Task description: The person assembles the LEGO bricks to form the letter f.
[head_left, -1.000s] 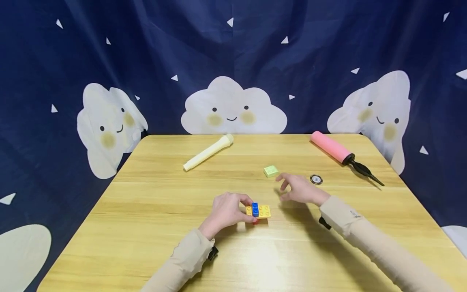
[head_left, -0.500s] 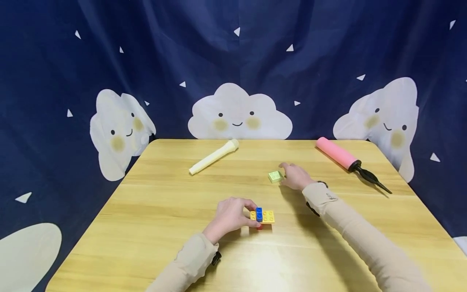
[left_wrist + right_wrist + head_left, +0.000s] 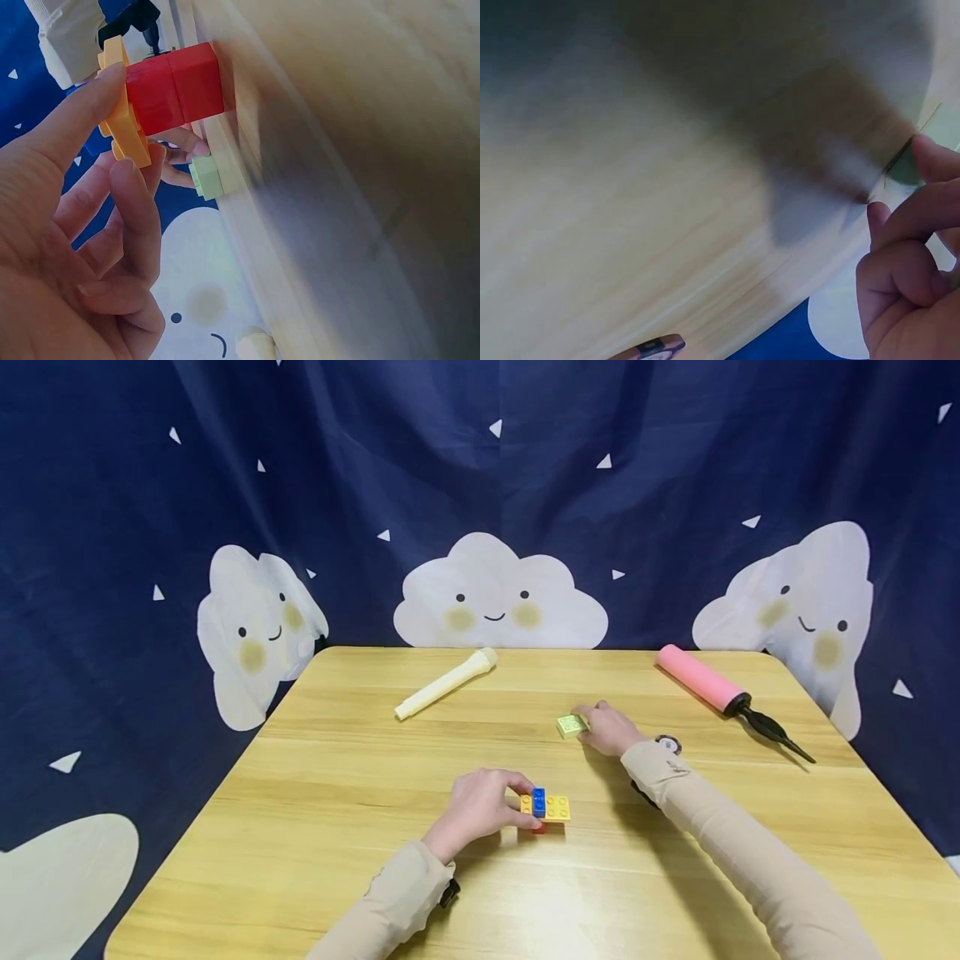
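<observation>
My left hand [image 3: 480, 803] holds a small stack of toy bricks by its left side, near the middle of the table. Its top is a blue brick [image 3: 538, 802] across a flat yellow brick [image 3: 558, 808]. In the left wrist view, red brick [image 3: 176, 88] material with a seam stands between the yellow plate and the tabletop, the thumb on the yellow edge. Farther back, my right hand [image 3: 609, 730] pinches the right end of a light green brick [image 3: 568, 727] on the table. The right wrist view shows only a blurred green part [image 3: 907, 166] of it beside a fingertip.
A cream microphone-shaped object [image 3: 446, 684] lies at the back left. At the back right is a pink hand pump [image 3: 702, 681] with a black nozzle. A round poker chip [image 3: 668, 743] lies just behind the right sleeve. Dark blue cloud-printed cloth [image 3: 555, 485] hangs behind the table [image 3: 315, 793].
My right hand has moved left and forward to the light green brick, and its fingers have closed at the brick's end. The left hand keeps its hold. The head view has shifted slightly.
</observation>
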{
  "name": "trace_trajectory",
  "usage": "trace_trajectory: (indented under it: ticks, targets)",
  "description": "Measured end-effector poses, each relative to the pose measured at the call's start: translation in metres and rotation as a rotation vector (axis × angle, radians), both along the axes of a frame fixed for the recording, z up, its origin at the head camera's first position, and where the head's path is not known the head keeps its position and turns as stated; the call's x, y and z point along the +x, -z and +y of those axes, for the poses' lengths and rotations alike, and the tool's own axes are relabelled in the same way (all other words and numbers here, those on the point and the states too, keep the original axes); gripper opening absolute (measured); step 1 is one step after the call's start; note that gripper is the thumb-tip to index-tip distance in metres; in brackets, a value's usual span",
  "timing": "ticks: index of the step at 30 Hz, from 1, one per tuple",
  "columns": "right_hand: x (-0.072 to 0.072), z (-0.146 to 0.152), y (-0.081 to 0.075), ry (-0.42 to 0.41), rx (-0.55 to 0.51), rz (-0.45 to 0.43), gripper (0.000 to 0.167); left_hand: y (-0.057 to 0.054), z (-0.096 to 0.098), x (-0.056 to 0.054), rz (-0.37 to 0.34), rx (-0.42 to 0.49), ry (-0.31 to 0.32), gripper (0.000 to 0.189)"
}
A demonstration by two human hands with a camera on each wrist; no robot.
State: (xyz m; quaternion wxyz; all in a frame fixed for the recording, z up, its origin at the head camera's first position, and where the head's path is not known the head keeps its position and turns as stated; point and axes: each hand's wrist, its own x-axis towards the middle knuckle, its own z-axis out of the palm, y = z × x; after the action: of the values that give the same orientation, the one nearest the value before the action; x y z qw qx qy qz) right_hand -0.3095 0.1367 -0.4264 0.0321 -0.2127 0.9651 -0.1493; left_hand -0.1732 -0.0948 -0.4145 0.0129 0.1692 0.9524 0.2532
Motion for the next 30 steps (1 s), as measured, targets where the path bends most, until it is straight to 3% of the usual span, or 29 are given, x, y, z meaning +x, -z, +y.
trace_trajectory:
  ticks: [13, 20, 30]
  targets:
    - [0.013, 0.002, 0.001, -0.056, -0.042, 0.020, 0.043, -0.001, 0.001, 0.000, -0.003, -0.010, -0.005, 0.043]
    - [0.030, -0.001, -0.010, -0.098, -0.095, -0.003, 0.038, -0.001, 0.002, -0.001, -0.007, 0.000, -0.003, 0.042]
    - [0.055, -0.005, -0.025, -0.222, -0.242, -0.074, 0.030, -0.001, 0.001, -0.002, -0.017, 0.012, -0.002, 0.038]
